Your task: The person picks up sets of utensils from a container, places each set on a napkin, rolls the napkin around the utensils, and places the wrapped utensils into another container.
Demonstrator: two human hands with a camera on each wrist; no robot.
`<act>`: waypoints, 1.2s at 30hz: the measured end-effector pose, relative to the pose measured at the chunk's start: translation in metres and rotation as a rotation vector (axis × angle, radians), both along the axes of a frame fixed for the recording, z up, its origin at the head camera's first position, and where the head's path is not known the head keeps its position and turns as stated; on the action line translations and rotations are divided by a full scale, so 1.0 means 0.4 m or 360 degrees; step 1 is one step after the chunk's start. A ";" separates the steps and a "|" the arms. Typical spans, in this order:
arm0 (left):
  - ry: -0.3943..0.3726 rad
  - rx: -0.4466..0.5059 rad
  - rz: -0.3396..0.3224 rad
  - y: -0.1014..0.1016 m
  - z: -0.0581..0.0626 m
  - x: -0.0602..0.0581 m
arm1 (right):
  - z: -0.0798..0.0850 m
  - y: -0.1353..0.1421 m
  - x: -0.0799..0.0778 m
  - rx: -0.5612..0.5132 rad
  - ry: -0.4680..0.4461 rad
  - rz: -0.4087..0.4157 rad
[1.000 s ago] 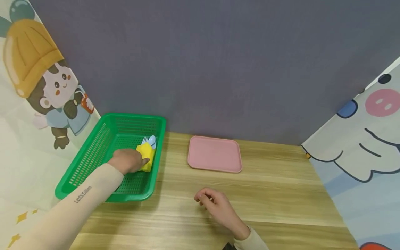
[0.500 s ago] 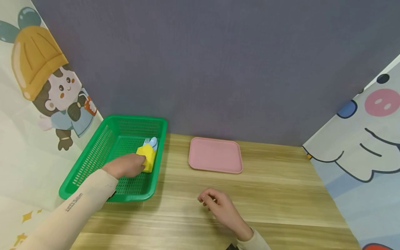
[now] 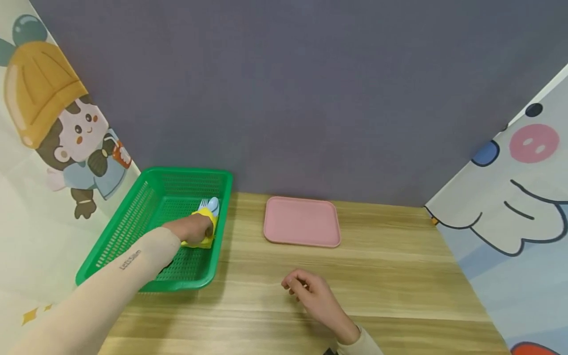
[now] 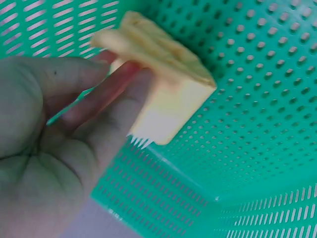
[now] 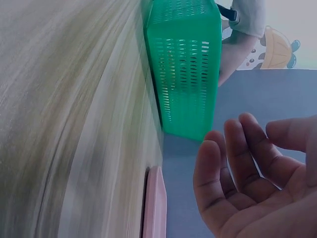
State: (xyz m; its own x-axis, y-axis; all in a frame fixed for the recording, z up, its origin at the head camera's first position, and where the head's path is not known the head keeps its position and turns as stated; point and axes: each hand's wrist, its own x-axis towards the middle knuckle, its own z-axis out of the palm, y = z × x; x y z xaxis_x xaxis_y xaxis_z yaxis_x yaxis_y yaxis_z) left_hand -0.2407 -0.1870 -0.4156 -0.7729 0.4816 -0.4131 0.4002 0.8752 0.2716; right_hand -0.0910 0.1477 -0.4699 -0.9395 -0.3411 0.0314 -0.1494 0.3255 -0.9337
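Observation:
My left hand (image 3: 192,230) reaches into a green plastic basket (image 3: 188,284) and pinches a folded yellow cloth (image 4: 168,101) between thumb and fingers, as the left wrist view shows close up. At the cloth's far end, a light blue fork (image 3: 203,203) and a light blue spoon (image 3: 214,204) stick out; their lower parts are hidden. In the head view the hand covers much of the cloth. Over the table in front, my right hand (image 3: 314,296) holds nothing, its fingers loosely bent.
A shallow pink tray (image 3: 301,222) lies on the wooden table (image 3: 381,281) to the right of the basket, near the grey back panel (image 3: 288,98). Printed cloth panels flank the table on both sides.
My left hand has moved farther over the yellow cloth and now grips it; the cloth's near edge spreads out toward the left. My right hand stays almost in place.

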 end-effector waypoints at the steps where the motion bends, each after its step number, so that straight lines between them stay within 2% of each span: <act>1: 0.0020 0.0000 -0.0001 0.002 -0.010 -0.009 | -0.001 0.000 0.000 -0.0011 0.0001 0.0002; 3: 0.0068 -0.0023 -0.0010 0.005 -0.030 -0.024 | -0.002 -0.001 0.001 -0.0027 0.0014 0.0018; 5: 0.0067 -0.0057 0.0024 0.007 -0.045 -0.032 | -0.004 -0.003 0.001 -0.0029 0.0032 0.0044; 9: 0.0073 -0.0144 0.0096 0.002 -0.060 -0.030 | -0.004 -0.008 0.001 -0.0025 0.0029 0.0068; 16: 0.0115 -0.0127 0.0272 -0.023 -0.053 -0.012 | -0.007 -0.010 -0.001 0.0003 0.0028 0.0050; 23: 0.0014 -0.0086 0.0416 -0.033 -0.060 -0.019 | -0.018 -0.019 -0.009 0.0023 0.0018 0.0066; 30: -0.0006 -0.0135 0.0449 -0.015 -0.066 -0.041 | -0.021 -0.026 -0.009 0.0023 0.0014 0.0059; 32: -0.0025 -0.0140 0.0475 -0.007 -0.062 -0.040 | -0.022 -0.030 -0.008 0.0027 0.0014 0.0055; 36: 0.0015 -0.0146 0.0473 -0.001 -0.056 -0.028 | -0.022 -0.036 -0.006 0.0027 0.0004 0.0052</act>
